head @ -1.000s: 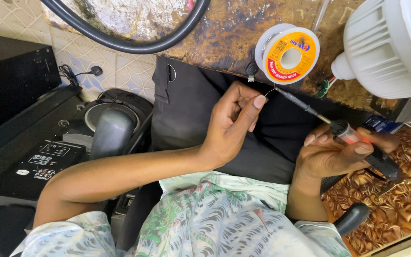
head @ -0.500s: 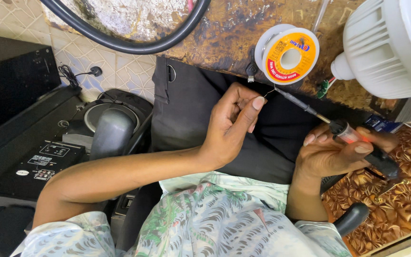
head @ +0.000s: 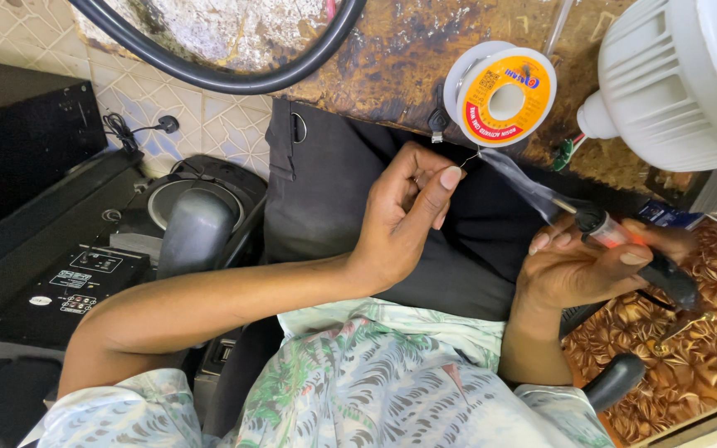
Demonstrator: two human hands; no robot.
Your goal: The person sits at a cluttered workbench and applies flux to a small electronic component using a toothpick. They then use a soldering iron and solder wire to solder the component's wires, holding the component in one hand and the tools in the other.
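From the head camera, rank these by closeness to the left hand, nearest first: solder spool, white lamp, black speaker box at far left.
From the left hand:
1. Solder spool, just above and to the right, on the bench edge.
2. White lamp, farther right, at the top corner.
3. Black speaker box, far across at the frame's left side.

Solder spool [head: 504,93] and white lamp [head: 682,79] crowd the hands.

Lighting: bright, even, soft shadows. Blur: moving metal soldering-iron tip [head: 524,178] smeared. White ribbed plastic lamp housing [head: 674,79] overexposed. Elsewhere sharp.
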